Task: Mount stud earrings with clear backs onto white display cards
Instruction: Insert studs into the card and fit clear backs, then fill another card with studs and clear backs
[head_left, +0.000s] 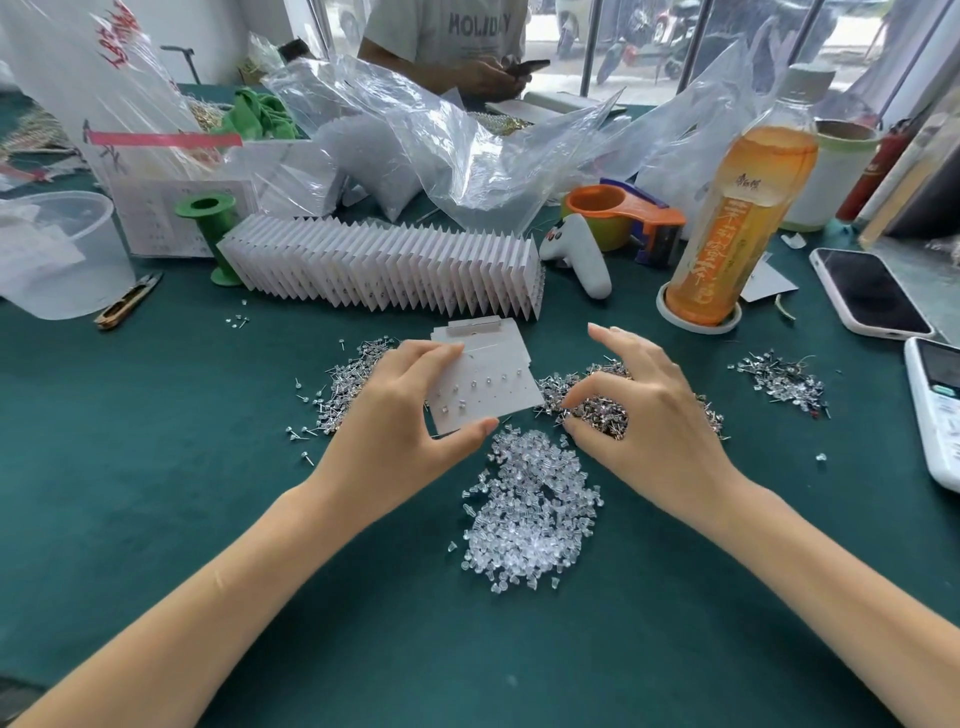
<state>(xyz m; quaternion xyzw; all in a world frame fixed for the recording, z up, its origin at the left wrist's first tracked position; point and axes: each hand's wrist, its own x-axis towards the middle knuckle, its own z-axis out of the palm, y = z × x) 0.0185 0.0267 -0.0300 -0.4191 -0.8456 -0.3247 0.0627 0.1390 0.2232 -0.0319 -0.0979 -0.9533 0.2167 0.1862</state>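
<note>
My left hand (400, 410) grips a white display card (493, 387) by its left edge, thumb under the near edge; several studs sit in the card. My right hand (639, 410) hovers over a heap of stud earrings (597, 410), thumb and forefinger curled close together just above it; whether they hold a stud is hidden. A second heap of studs (343, 384) lies behind my left hand. A pile of clear backs (535, 509) lies between my wrists. More blank cards (467, 330) lie beneath the held one.
A long row of filled cards (384, 267) stands behind. An orange drink bottle (737, 208), a tape dispenser (628, 213), a white controller (576, 254), two phones (867, 293), small snips (127, 301), a plastic cup (57, 249) and plastic bags (426, 130) crowd the green cloth. A person sits opposite.
</note>
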